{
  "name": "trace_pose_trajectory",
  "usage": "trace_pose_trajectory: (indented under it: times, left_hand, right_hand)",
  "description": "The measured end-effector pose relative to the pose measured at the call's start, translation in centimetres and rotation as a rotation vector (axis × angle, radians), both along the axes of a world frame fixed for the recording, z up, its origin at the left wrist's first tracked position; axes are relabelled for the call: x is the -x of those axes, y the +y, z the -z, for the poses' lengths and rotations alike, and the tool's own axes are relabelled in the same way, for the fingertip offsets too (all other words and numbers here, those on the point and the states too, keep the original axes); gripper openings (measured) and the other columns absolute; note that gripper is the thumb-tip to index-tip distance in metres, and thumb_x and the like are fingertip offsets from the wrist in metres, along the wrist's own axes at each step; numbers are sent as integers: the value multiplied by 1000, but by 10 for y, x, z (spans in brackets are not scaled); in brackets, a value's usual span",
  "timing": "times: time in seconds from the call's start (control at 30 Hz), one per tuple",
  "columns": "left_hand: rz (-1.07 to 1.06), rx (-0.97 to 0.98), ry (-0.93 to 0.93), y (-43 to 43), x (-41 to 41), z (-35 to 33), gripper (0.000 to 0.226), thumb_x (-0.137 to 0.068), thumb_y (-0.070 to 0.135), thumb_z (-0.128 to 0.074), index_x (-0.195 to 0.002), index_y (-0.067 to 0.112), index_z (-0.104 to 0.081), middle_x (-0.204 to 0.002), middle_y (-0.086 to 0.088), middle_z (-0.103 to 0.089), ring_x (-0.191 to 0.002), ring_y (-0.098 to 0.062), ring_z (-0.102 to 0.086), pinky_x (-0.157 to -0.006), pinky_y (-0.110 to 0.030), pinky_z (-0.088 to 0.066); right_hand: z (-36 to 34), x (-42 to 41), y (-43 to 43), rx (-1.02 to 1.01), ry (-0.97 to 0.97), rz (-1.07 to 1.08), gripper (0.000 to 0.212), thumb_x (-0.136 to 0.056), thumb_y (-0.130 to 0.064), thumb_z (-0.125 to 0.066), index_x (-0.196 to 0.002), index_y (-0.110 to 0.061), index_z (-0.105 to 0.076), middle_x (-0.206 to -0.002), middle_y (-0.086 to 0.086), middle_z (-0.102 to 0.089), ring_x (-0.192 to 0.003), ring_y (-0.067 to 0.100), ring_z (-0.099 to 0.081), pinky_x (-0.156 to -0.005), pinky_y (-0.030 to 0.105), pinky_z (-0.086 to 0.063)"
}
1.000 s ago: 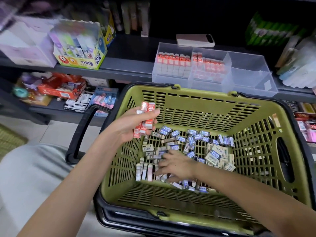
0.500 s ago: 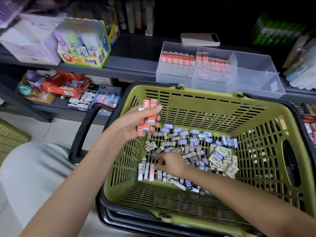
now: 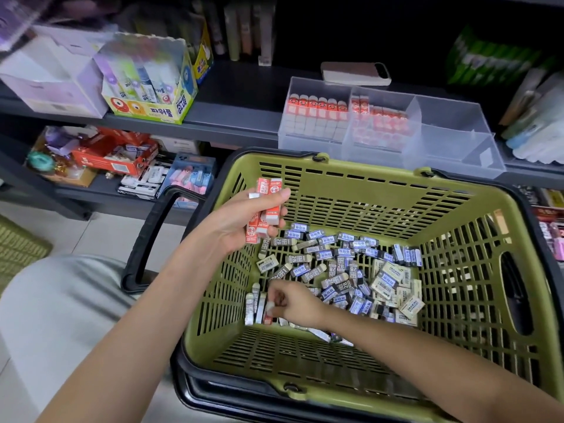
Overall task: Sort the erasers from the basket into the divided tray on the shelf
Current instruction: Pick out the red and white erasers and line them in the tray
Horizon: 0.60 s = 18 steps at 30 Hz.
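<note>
A dark shelf (image 3: 238,117) stands over a pale tiled floor (image 3: 91,233). On the shelf sit a clear divided tray (image 3: 451,148) with red erasers (image 3: 317,114) in two parts, a glue box (image 3: 152,96) and a phone (image 3: 355,73). A green basket (image 3: 366,190) in front holds a pile of erasers (image 3: 351,270). The left hand (image 3: 244,221) grips a bunch of red-and-white erasers (image 3: 268,206) above the basket. The right hand (image 3: 293,303) reaches to the bottom, fingers curled, pinching one small eraser (image 3: 268,309).
</note>
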<state>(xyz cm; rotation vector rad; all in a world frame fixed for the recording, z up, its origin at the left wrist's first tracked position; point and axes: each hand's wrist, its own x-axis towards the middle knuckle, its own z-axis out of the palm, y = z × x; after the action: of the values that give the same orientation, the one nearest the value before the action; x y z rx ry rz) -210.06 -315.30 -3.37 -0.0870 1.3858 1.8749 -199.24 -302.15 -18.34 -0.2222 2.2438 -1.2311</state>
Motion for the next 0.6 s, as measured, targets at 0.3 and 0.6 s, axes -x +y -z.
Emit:
trace_pose_trajectory:
  times: [0.3,0.6]
  left_hand:
    - [-376,-182,60,16,15,-8,28,-65,24,-77,-77,14,-54,-62,-3,-52,-44,-8,-46,-36,-17,-36]
    - [-646,-276,295,40,81,-49,23,-89,22,-65,-75,19,-47,-57,2,-47,-43,-7,-46,-39,-17,-37]
  right_hand:
    - [-139,51,48,484,54,494,15,-82,0,-66,-83,-13,-59,-81,3,-62,-71,12,-55,-69,23,-48]
    - [-224,146,88,450,469,797,10,-84,-5,-66,-82,-14,-61,-69,-1,-61,-60,3,-54,-58,16,-44]
